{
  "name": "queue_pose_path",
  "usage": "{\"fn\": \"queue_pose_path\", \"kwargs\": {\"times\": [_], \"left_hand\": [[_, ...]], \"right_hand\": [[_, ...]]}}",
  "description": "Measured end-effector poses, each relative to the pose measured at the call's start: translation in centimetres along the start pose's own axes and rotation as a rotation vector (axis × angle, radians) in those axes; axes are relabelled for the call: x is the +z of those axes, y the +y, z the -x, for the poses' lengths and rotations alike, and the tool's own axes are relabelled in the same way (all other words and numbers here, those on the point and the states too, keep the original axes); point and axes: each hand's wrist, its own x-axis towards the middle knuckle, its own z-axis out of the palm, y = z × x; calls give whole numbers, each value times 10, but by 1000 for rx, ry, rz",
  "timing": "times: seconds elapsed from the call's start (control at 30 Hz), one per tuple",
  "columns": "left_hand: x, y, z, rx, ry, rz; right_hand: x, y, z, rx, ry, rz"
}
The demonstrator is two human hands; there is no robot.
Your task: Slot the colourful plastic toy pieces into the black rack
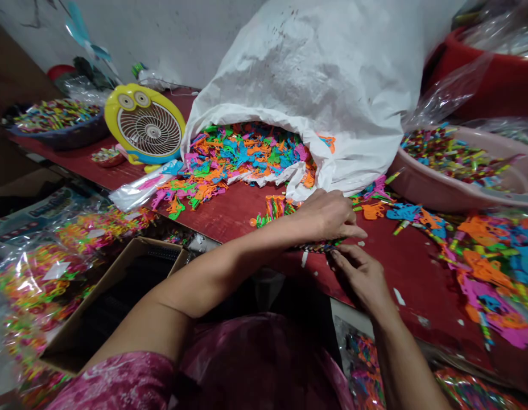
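My left hand reaches across the red table with its fingers curled down and closed. What it holds, if anything, is hidden beneath it. Close below it, my right hand pinches at the end of a dark strip with small coloured bits, too small to make out. Just left of my left hand lies a bundle of small coloured pieces with round orange ends. To the right of my hands are loose plastic pieces in orange, blue and pink, mixed with striped sticks.
A big white sack spills coloured plastic pieces over the red table. A yellow fan stands left, near a blue basin. A pink basin sits right. A cardboard box and filled plastic bags lie lower left.
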Motion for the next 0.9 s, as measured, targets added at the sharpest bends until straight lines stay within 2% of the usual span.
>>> {"fn": "queue_pose_path", "kwargs": {"times": [0.13,0.23,0.4,0.47,0.6,0.67,0.83,0.9], "left_hand": [[1,0,-1,1,12,-15],[2,0,-2,16,5,-7],[7,-4,-6,37,-27,-22],[10,-6,-7,59,-13,-43],[14,-8,-8,86,-1,-50],[15,-9,-9,86,-14,-46],[17,-9,-9,80,-5,-62],[17,-9,-8,75,-7,-65]], "right_hand": [[9,2,-1,-149,71,130],[7,2,-4,-211,31,162],[-2,6,-11,-166,-75,60],[-1,6,-10,-154,-76,44],[5,2,-5,-289,16,261],[7,-1,-4,-326,10,370],[10,-3,-7,-302,23,532],[11,-3,-7,-273,17,514]]}}
